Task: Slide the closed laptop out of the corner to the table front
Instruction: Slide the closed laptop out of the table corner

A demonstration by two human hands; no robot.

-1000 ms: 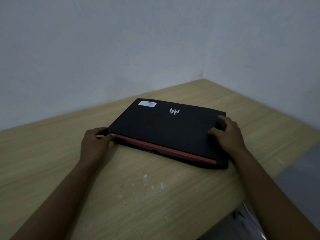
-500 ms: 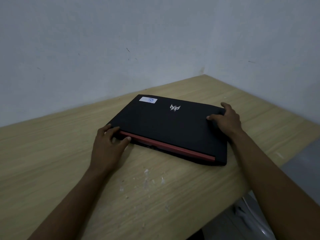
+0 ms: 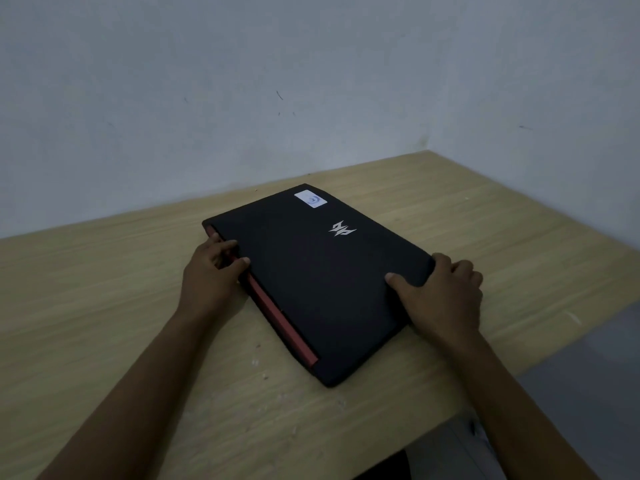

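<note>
Closed black laptop (image 3: pixel 311 278) lies diagonally on the worktop (image 3: pixel 104 289), red hinge edge leftward; left hand (image 3: pixel 211 271) and right hand (image 3: pixel 440 292) clamp its sides.

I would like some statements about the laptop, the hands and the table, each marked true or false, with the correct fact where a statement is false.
1. The laptop is closed and lies flat on the wooden table. True.
2. Only one hand touches the laptop. False: the left hand holds its left edge and the right hand holds its right edge.
3. A red strip runs along the laptop edge by the left hand. True.
4. The lid is plain, with no mark on it. False: it has a silver logo and a pale sticker near a far corner.
5. A mug stands in the table corner. False: nothing stands there.
</note>
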